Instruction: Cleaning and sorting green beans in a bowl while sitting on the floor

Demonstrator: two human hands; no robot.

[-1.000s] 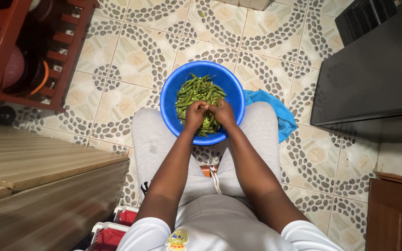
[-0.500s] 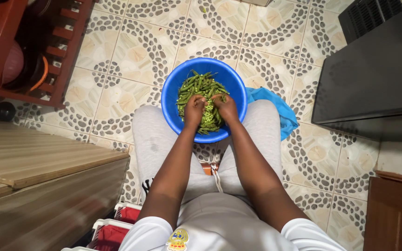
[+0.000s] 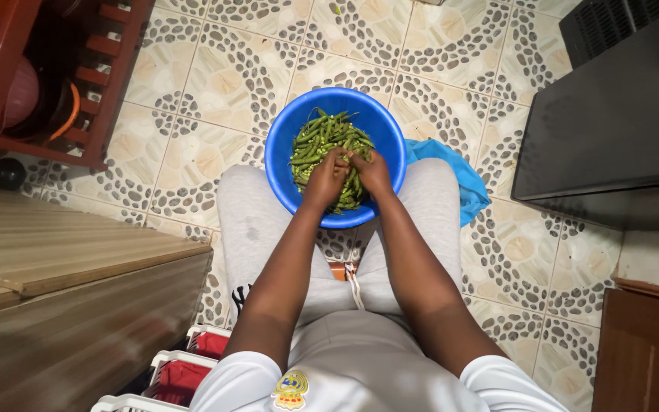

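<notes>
Both hands — left hand (image 3: 328,174) and right hand (image 3: 371,169) — pinch one green bean (image 3: 347,157) over the blue bowl (image 3: 280,164) on the knees, beans (image 3: 314,141) heaped toward 11 o'clock — best snapped low so pieces land inside.

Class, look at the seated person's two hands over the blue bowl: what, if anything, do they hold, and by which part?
Both the left hand and right hand meet on the green beans in the blue bowl; which bean part is pinched cannot be told.
</notes>
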